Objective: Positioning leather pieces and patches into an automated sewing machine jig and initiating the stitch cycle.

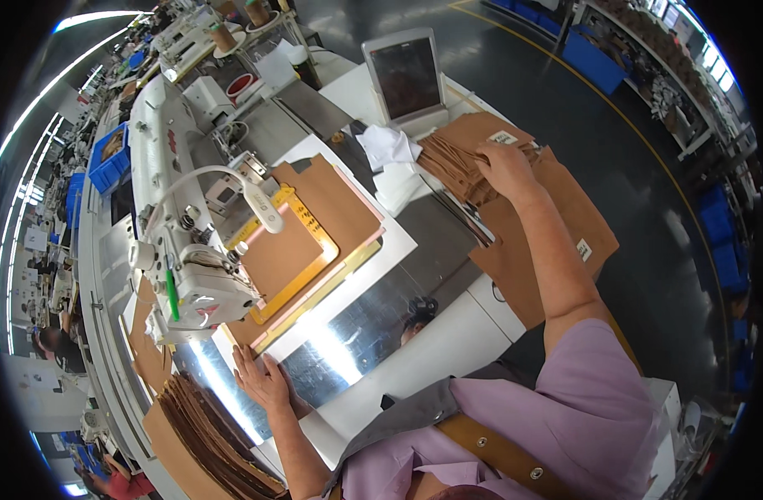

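My left hand [263, 380] rests open on the shiny metal table plate [331, 358], fingers stretched toward the near corner of a sewing template. That template has a yellow frame [323, 237] around a brown leather-like panel [286, 250] and lies under the white sewing machine's head [202, 292]. Stretched out to the right, my right hand [508, 172] has its fingers bent over a fanned stack of brown pieces [458, 158] and grips at its edge. The fingertips are partly hidden, so how many pieces are held cannot be told.
A larger brown panel [557, 225] hangs over the table's right edge. Behind the stack stands a tablet screen [405, 75], with crumpled white paper [388, 148] beside it. More brown panels [206, 442] stand bundled at the lower left. Thread cones [223, 37] are at the back.
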A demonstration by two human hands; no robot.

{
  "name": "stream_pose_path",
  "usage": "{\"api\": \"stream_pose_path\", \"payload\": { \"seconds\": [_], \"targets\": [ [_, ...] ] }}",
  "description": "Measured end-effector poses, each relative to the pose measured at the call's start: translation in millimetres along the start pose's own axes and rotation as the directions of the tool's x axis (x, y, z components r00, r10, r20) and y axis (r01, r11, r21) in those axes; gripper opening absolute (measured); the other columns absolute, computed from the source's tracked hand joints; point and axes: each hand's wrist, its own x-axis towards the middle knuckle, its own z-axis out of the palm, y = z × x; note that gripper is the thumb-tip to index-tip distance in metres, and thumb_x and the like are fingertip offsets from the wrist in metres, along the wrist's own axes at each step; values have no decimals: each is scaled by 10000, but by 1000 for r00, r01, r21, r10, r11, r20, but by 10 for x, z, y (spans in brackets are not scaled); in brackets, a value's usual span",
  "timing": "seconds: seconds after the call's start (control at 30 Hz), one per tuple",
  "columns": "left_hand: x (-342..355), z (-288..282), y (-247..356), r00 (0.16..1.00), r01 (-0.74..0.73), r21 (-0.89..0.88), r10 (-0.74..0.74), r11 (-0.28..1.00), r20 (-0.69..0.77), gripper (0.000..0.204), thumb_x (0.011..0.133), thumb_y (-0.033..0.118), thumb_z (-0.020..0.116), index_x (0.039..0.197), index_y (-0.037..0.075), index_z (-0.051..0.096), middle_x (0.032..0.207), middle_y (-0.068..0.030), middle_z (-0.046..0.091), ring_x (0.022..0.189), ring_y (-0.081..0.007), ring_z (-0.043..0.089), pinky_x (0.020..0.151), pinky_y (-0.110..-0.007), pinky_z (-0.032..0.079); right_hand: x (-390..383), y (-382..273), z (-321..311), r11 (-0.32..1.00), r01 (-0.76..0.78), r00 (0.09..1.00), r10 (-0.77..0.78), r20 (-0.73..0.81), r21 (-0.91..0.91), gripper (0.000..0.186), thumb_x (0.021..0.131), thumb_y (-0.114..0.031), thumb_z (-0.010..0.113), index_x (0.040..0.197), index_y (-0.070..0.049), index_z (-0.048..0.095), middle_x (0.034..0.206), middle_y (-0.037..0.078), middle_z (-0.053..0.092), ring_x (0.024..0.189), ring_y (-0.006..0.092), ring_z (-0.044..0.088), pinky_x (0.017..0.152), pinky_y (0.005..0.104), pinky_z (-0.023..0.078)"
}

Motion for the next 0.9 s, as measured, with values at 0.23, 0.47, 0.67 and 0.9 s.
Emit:
{"api": "stream_pose_path", "payload": {
  "seconds": [0.23,0.47,0.67,0.9],
  "targets": [
    [-146,-80,111,1000,13,-50,-13,999,4,494,995,268,584,1427,30,560,1572,-170,467,1447,-346,439,1206,-562,250,-14,118,-79,966,-66,993,88,-75,249,191,920,-177,720,1016,-15,749,1029,166,734,950,364,696,850,440,536],
    [-410,-142,66,999,-25,-103,29,994,34,465,984,243,609,1396,33,572,1549,-201,483,1425,-360,459,1189,-555,274,-101,101,-158,971,25,1000,-25,-4,237,277,901,-83,728,1167,-4,727,1253,156,707,1180,315,655,1016,371,515],
    [-517,-231,82,998,-27,-154,35,988,47,445,977,227,615,1376,36,578,1512,-209,518,1423,-360,462,1190,-526,285,-54,337,-263,971,66,975,-113,193,230,320,941,-25,642,1256,-13,696,1379,133,652,1278,302,610,1114,371,477],
    [-583,-261,31,998,-37,-160,44,986,42,435,974,225,620,1364,33,592,1497,-200,539,1422,-358,467,1180,-514,297,-11,271,-360,952,-62,972,-11,234,300,267,998,-92,615,1234,-8,708,1348,143,672,1266,303,623,1090,361,487]
  ]
}}
